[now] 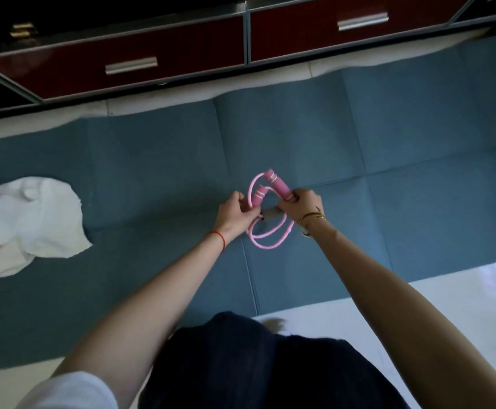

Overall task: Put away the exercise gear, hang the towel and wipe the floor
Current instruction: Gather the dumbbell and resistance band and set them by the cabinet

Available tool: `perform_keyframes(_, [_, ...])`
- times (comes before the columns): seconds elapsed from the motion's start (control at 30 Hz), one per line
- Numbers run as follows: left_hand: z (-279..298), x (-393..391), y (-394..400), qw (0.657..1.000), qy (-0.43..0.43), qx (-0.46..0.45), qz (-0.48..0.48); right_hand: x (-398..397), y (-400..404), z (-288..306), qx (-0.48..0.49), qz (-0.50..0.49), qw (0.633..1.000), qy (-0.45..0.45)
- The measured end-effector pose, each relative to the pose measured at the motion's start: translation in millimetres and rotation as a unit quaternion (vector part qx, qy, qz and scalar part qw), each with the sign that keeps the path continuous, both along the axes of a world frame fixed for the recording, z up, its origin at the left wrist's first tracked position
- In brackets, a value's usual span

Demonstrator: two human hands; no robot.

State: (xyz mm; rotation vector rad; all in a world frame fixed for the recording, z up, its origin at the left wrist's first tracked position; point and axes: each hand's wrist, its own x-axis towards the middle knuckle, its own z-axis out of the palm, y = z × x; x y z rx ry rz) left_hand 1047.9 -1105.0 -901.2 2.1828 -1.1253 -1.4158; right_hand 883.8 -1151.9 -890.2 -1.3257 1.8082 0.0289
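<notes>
a pink jump rope [266, 214] is held above a blue-green folding exercise mat [388, 160], near the mat's middle. the left hand [231, 214] is curled around one pink foam handle and a bundle of cord. the right hand [301, 205] is closed around the other handle, with cord loops hanging below both hands. a white towel [28, 219] is crumpled on the mat's left edge, well apart from the rope. dark red cabinet drawers [117, 66] with metal handles are seen beyond the mat.
</notes>
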Motion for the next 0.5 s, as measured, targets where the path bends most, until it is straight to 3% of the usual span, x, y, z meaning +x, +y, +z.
perform_keyframes(0.2, [145.3, 3.1, 23.0, 0.993, 0.070, 0.036, 0.087, -8.8, 28.5, 149.1, -0.011, -0.012, 0.999, -0.028])
perform_keyframes(0.5, [442.7, 13.5, 58.9, 0.986, 0.136, 0.072, 0.061, -17.1, 75.7, 427.8, -0.042, -0.042, 0.994, -0.087])
